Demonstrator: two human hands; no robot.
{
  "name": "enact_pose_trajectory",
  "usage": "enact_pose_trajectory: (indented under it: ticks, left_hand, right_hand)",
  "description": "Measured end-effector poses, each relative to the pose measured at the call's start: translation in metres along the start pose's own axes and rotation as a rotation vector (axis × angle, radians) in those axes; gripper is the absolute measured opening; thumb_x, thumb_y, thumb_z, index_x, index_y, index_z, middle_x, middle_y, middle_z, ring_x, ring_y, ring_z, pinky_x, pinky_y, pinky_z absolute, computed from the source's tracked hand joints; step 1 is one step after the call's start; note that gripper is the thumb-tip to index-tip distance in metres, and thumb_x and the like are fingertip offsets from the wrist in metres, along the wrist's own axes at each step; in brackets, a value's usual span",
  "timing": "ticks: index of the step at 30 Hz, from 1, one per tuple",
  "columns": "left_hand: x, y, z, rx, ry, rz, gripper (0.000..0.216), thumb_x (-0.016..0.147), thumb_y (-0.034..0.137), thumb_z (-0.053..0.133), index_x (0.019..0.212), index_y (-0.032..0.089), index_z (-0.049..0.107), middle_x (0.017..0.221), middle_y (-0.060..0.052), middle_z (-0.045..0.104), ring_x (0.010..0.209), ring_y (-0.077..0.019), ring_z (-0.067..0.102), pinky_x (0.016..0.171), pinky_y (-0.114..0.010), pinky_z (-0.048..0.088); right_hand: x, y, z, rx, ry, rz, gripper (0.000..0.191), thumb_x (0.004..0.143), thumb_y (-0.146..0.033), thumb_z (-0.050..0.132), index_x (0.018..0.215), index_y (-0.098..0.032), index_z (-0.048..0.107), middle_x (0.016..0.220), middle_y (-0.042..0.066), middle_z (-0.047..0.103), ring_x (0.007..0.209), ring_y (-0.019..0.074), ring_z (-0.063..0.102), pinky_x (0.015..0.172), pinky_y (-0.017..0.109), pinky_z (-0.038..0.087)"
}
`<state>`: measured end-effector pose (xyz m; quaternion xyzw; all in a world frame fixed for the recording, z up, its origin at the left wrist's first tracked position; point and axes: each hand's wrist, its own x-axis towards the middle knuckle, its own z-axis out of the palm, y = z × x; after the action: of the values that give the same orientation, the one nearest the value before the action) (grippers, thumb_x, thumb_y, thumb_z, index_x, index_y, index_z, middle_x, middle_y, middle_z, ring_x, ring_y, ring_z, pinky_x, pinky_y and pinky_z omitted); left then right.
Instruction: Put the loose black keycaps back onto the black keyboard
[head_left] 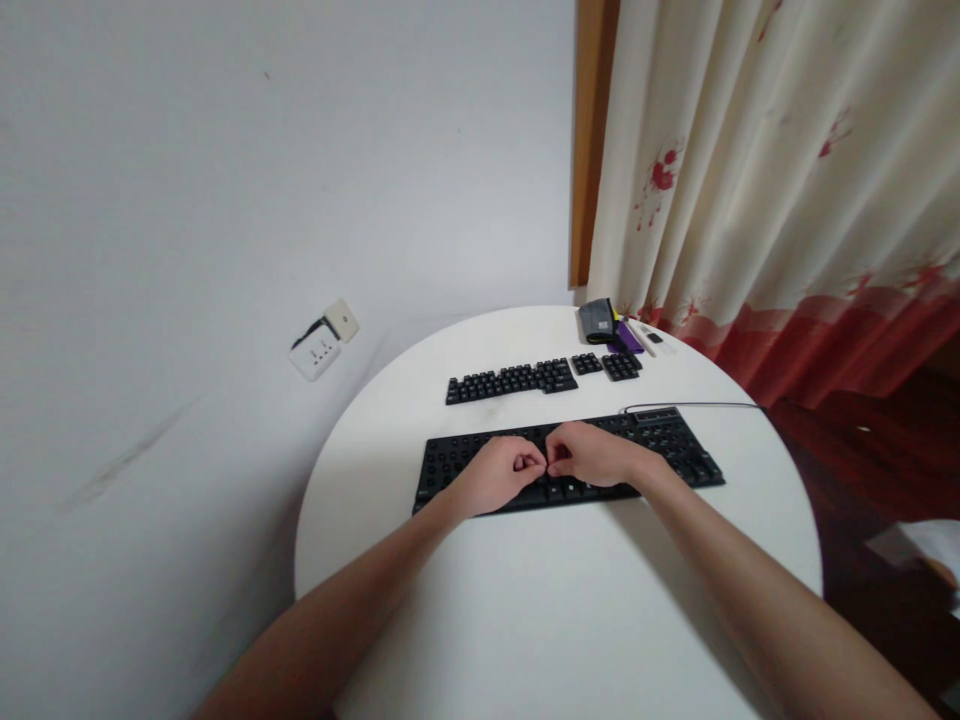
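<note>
A black keyboard lies across the middle of a round white table. Both my hands rest over its centre, fingers curled and pinched, fingertips nearly touching each other. My left hand and my right hand seem to pinch something small between them; I cannot make out what it is. Behind the keyboard, removed black keycaps lie in rows, with two smaller groups of keycaps to their right.
At the table's far edge lie a grey pouch, a purple item and a small white device. The keyboard cable runs right. A wall socket sits left; a curtain hangs right.
</note>
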<state>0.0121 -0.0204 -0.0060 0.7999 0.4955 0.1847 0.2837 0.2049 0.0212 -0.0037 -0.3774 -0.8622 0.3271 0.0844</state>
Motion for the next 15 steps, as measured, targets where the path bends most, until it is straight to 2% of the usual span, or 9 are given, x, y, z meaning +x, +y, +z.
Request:
enact_pose_trajectory:
  ticks: [15]
  left_hand:
    - [0.0024,-0.0098,0.0043,-0.051,-0.001,-0.022,0.011,0.079,0.021,0.064,0.083,0.016,0.072,0.074,-0.001,0.068,0.064,-0.0124,0.057,0.059,-0.022,0.042]
  right_hand:
    - [0.0013,0.001,0.0021,-0.02,0.009,0.004,0.003,0.074,-0.021,0.066,0.074,-0.018,0.066,0.068,0.0,0.064,0.064,0.0128,0.055,0.057,0.022,0.034]
